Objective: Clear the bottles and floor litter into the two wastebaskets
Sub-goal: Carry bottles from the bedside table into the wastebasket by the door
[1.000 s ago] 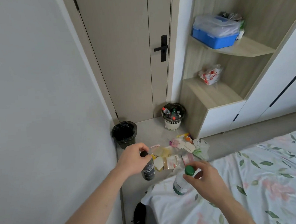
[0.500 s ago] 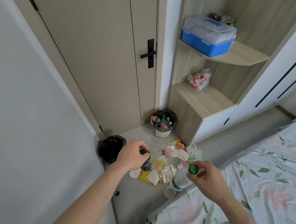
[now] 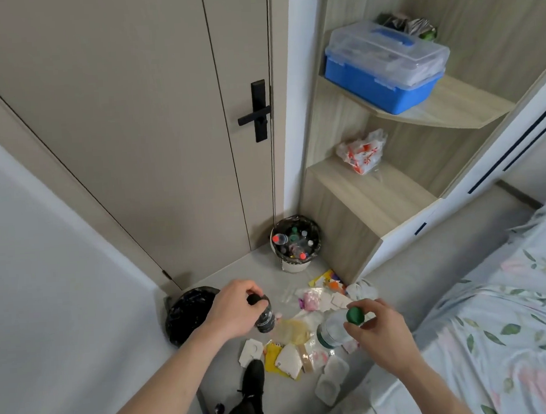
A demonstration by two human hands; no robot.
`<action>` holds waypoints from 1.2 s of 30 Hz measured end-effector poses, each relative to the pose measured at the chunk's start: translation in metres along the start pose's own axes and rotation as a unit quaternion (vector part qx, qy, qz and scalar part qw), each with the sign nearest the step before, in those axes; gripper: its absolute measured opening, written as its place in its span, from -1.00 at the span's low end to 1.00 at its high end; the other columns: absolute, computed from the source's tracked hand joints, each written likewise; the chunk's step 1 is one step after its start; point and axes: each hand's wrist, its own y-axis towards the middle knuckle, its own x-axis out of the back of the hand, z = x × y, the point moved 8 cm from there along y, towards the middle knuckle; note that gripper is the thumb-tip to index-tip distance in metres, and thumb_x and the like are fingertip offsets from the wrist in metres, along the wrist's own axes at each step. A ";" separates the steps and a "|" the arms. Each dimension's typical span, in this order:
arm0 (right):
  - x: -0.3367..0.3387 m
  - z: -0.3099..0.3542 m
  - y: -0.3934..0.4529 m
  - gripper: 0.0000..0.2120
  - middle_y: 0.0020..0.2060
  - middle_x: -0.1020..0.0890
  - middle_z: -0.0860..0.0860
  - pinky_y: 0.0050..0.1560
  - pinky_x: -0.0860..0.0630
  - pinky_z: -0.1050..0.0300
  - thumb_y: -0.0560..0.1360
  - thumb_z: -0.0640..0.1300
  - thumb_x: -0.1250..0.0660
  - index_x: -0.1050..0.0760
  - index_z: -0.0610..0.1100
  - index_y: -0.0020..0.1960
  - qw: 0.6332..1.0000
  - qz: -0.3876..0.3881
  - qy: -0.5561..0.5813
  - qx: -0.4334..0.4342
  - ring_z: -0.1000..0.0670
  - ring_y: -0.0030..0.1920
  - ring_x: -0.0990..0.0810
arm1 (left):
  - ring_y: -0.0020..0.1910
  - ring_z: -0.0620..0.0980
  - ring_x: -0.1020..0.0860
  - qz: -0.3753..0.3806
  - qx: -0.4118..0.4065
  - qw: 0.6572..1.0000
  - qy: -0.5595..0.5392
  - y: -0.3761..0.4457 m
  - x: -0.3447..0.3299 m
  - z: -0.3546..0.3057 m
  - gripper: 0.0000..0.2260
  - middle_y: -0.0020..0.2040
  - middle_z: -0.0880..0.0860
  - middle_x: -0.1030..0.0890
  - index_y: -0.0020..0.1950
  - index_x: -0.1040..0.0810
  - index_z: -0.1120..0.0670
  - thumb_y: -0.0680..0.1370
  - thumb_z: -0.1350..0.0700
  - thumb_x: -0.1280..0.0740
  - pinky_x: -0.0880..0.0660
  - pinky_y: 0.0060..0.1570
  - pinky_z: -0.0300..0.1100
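Head view. The left hand [image 3: 236, 308] grips a small dark bottle [image 3: 265, 317] by its black cap end, fingers curled over the top, so the body hangs below. The right hand [image 3: 377, 331] pinches a clear bottle with a green cap [image 3: 333, 326] at the neck. Both bottles are carried above the floor litter [image 3: 300, 333], a scatter of wrappers and packets lying between the two wastebaskets and the bed [image 3: 496, 321]. The white wastebasket [image 3: 295, 245] by the door [image 3: 151, 118] already holds several bottles; the black-lined wastebasket [image 3: 188, 311] sits in the corner, just beside the left hand. The top grips probably allow a straight drop into a basket; the white one appears to be the bottle bin. A dark shoe [image 3: 253, 379] stands at the litter's near edge.
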 end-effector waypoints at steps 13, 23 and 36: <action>0.021 0.068 0.107 -0.77 0.00 -0.57 0.17 -0.25 -0.46 0.30 0.43 -0.01 -0.51 -0.61 0.13 0.06 0.992 -0.095 0.009 -0.084 0.24 -0.31 -0.64 | -0.03 -0.15 -0.53 0.054 -0.033 0.998 -0.017 0.150 0.036 0.007 -0.83 0.09 -0.09 -0.57 0.06 -0.62 -0.09 0.50 -0.03 -0.48 -0.38 -0.06 -0.32; 0.078 0.070 0.149 -0.78 -0.01 -0.55 0.21 -0.13 -0.58 0.15 0.41 0.01 -0.50 -0.61 0.17 0.04 0.985 -0.144 -0.004 -0.092 0.29 -0.26 -0.64 | -0.03 -0.17 -0.54 0.057 -0.055 0.996 -0.050 0.208 0.038 -0.024 -0.85 0.05 -0.12 -0.57 -0.02 -0.59 -0.17 0.46 -0.04 -0.49 -0.49 0.02 -0.20; 0.057 0.024 0.342 -0.71 -0.08 -0.57 0.16 -0.05 -0.50 0.18 0.37 -0.11 -0.51 -0.65 0.07 0.07 0.994 0.064 -0.087 -0.024 0.06 -0.09 -0.60 | 0.01 -0.16 -0.52 0.034 0.074 0.994 -0.075 0.277 -0.050 -0.042 -0.84 0.06 -0.13 -0.48 0.00 -0.48 -0.19 0.53 0.00 -0.43 -0.42 0.06 -0.28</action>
